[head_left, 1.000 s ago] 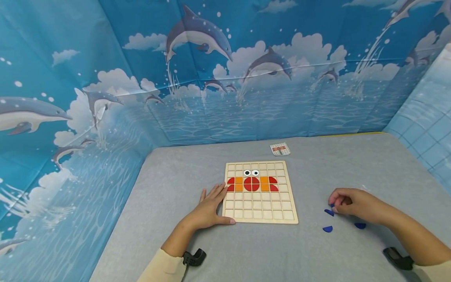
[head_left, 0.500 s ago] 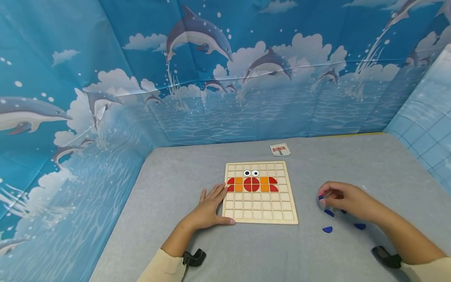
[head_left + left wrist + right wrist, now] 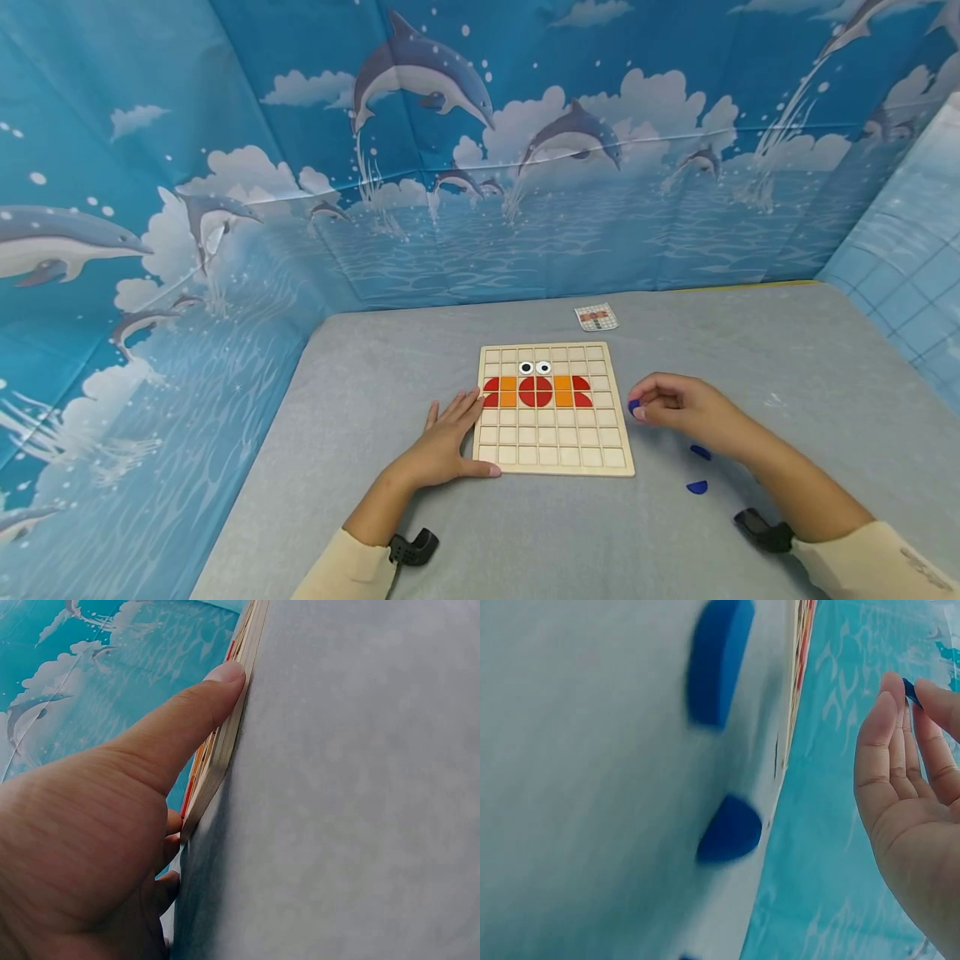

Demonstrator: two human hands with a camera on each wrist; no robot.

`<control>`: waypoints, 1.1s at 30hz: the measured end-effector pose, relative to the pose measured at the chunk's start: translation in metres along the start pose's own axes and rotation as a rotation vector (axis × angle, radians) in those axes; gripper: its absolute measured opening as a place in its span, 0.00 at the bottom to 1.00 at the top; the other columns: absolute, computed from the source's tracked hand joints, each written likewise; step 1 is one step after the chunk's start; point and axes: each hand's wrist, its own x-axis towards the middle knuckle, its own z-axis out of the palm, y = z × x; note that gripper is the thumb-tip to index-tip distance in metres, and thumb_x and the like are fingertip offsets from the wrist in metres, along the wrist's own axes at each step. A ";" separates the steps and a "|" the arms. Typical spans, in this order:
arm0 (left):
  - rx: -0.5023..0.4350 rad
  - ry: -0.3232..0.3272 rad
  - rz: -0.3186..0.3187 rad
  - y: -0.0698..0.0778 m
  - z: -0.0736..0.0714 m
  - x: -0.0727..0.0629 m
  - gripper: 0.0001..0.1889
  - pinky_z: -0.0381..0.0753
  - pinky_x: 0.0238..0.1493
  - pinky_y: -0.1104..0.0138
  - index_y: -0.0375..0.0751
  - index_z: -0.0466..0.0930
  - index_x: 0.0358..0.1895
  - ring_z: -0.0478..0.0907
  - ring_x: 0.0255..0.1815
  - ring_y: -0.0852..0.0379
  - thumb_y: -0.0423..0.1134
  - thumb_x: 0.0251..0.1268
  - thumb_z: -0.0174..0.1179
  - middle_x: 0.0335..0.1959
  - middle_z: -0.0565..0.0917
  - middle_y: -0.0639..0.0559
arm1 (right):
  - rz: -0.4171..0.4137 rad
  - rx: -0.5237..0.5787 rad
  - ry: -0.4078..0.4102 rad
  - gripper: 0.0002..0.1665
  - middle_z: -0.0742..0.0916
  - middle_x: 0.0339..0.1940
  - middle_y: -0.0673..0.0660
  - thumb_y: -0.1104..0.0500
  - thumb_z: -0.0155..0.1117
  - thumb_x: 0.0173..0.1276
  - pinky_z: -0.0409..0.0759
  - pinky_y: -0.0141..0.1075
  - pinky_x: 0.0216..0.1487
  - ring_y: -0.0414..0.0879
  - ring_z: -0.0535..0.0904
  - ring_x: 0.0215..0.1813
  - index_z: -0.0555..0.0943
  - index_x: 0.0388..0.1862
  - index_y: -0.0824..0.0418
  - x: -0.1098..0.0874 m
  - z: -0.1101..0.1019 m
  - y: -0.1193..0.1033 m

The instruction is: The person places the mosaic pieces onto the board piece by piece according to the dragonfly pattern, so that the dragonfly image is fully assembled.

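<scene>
The right grip [image 3: 686, 406] pinches a small, flat blue piece [image 3: 634, 407], partly hidden, just off the 3 o'clock edge of the square pale-wood grid board [image 3: 567, 436]; in the right wrist view its long axis slants 11 to 5 o'clock. The left grip [image 3: 446, 440] lies spread at the board's 9 o'clock edge. The head view shows two loose blue half-rounds [image 3: 697, 487] toward 4 o'clock; the right wrist view adds a third blue sliver [image 3: 689, 958].
</scene>
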 end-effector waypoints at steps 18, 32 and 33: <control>-0.010 -0.002 0.001 0.000 -0.001 0.001 0.61 0.28 0.81 0.40 0.50 0.45 0.83 0.36 0.87 0.51 0.68 0.51 0.71 0.86 0.43 0.57 | -0.062 0.103 -0.064 0.14 0.85 0.41 0.62 0.64 0.64 0.70 0.88 0.37 0.44 0.53 0.86 0.41 0.81 0.53 0.69 0.036 0.043 -0.020; -0.001 0.000 -0.014 0.002 -0.002 0.000 0.61 0.28 0.81 0.40 0.50 0.46 0.83 0.37 0.87 0.51 0.68 0.51 0.71 0.85 0.44 0.56 | -0.005 0.020 -0.023 0.08 0.84 0.34 0.57 0.65 0.62 0.69 0.83 0.36 0.34 0.49 0.81 0.32 0.85 0.45 0.62 0.070 0.080 -0.034; -0.002 0.000 -0.014 0.002 -0.002 -0.001 0.61 0.28 0.81 0.40 0.50 0.46 0.83 0.37 0.87 0.51 0.68 0.51 0.71 0.85 0.44 0.56 | -0.001 0.009 -0.018 0.08 0.84 0.33 0.57 0.66 0.62 0.69 0.83 0.36 0.33 0.49 0.81 0.32 0.85 0.44 0.62 0.072 0.083 -0.035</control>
